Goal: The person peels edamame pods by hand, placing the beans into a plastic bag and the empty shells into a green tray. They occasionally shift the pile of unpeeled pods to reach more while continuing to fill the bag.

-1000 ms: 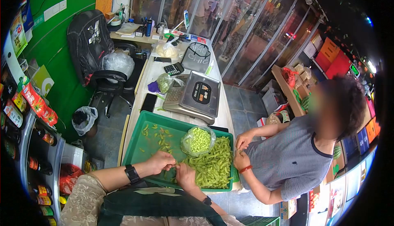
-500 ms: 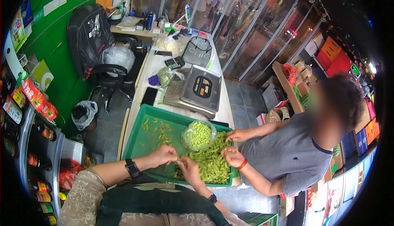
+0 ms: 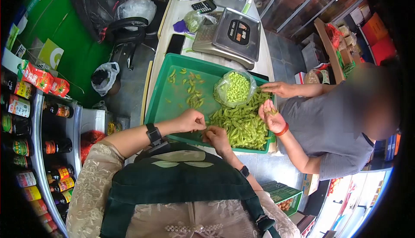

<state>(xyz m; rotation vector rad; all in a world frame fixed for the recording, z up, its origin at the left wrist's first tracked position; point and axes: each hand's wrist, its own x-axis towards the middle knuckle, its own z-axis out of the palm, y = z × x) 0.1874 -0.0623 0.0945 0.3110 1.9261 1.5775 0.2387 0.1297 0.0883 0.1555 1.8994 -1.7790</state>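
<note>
My left hand (image 3: 191, 121) and my right hand (image 3: 217, 139) meet over the near edge of a green tray (image 3: 173, 95). Both have their fingers pinched together; what they hold is too small to make out. Right beside them in the tray lies a heap of green pods (image 3: 242, 127). A clear plastic bag of shelled green beans (image 3: 237, 87) sits at the back of the heap. Loose pods and husks (image 3: 194, 97) are scattered over the tray's left part. Across the tray's right edge, a co-worker's two hands (image 3: 273, 116) are at the pods, one palm up with something small in it.
Behind the tray stand a scale (image 3: 229, 35), a phone (image 3: 176, 44), a calculator (image 3: 203, 6) and a small bag (image 3: 193, 21). Bottle shelves (image 3: 36, 151) rise at the left. A co-worker (image 3: 320, 112) stands at the right. A green crate (image 3: 283, 197) is below right.
The view has tilted down, so the tray appears higher. My hands stay close together. The co-worker's nearer hand has opened, palm up.
</note>
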